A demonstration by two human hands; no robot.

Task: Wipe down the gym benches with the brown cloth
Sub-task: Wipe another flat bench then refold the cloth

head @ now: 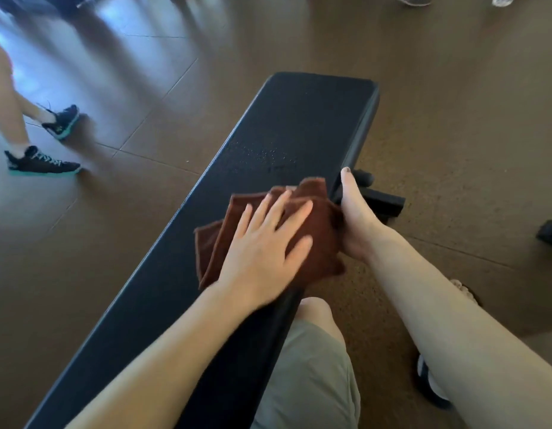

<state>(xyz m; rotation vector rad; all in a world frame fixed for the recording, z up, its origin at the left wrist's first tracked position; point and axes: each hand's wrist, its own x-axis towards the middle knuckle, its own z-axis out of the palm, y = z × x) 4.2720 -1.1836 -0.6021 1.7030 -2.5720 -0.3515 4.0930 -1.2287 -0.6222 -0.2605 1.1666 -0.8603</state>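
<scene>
Head view: brown cloth [312, 230], rumpled and folded in layers, lies on the black padded surface [287, 125]. Left hand [265, 243] presses it flat-fingered; right hand [355, 218] grip clasps the cloth's edge at the surface side

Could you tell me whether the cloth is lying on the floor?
No, the cloth lies on the bench under the flat left hand.

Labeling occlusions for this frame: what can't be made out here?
- Head view: the cloth under the left hand is covered by the palm.
- Right hand: its fingers are behind the bench edge and the cloth, so its grip can't be judged.
- Bench near end: cut off by the bottom edge.
- Bench legs: mostly hidden under the pad.
- Bystander at left: only legs and shoes, cut by the edge.
</scene>
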